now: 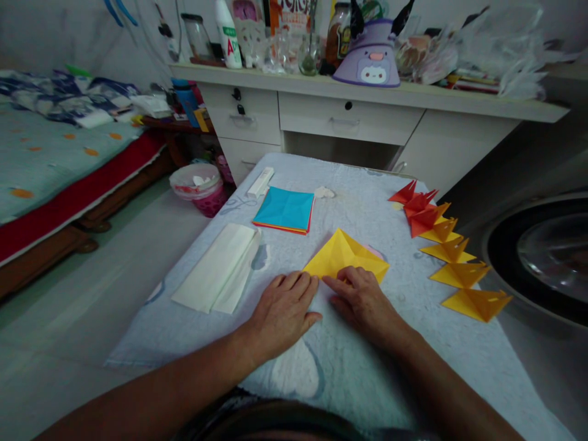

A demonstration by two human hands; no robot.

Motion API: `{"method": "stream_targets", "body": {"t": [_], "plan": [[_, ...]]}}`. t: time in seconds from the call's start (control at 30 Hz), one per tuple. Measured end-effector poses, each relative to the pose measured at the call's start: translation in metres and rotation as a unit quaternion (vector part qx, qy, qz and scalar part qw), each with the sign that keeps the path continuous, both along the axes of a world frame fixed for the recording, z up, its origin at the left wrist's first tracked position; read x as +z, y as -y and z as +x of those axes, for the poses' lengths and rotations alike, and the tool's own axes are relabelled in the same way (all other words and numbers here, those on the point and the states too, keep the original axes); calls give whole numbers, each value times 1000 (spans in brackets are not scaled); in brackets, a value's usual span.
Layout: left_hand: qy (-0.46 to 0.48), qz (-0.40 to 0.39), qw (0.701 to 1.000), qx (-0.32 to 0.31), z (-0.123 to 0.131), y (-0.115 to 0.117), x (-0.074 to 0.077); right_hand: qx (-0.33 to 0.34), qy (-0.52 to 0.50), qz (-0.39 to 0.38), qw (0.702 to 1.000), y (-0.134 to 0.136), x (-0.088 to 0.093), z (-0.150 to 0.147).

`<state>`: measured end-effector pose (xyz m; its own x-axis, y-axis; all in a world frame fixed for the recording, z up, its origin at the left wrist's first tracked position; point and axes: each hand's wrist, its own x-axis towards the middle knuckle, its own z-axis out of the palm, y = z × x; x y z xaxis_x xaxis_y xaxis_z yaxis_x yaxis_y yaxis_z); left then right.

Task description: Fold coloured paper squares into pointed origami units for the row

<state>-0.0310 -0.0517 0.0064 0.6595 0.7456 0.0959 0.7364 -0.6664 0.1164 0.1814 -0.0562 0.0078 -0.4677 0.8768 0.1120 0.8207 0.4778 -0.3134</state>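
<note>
Pressing down at the near edge of a creased yellow sheet [340, 252], the left hand [285, 309] lay flat with its fingertips by the sheet's left corner. The right hand [361, 298] had its fingers bent over the same edge, a small gap from the left; whether it pinched the paper or only pressed it, I could not tell. The sheet lay on the cloth-covered worktop [353, 199], just ahead of both hands. To the right, yellow folded shapes [473, 303] stood in a row, with red folded shapes [419, 211] at its far end. To the left lay a folded white napkin [218, 266], and beyond it a paper stack [285, 207], blue on top, beside a narrow white box [261, 182]. Farther off, a purple hat [370, 55] sat on a white cabinet [316, 113].
</note>
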Motion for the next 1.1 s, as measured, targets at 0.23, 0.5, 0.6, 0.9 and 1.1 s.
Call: {"method": "stream_targets", "body": {"t": [0.23,0.5,0.6,0.9,1.1], "plan": [[-5,-9,1000,7,1,-3,2,15,15,-30,999,1,7,4],[-4,-14,1000,15,1,-2,1,36,22,-93,995,1,27,40],[-1,-11,1000,17,0,-2,0,37,31,-108,993,2,33,47],[9,-4,1000,24,0,-1,-1,20,5,-121,992,3,37,72],[-9,-45,999,24,5,-12,20,-1,-56,-128,990,0,34,86]]}}
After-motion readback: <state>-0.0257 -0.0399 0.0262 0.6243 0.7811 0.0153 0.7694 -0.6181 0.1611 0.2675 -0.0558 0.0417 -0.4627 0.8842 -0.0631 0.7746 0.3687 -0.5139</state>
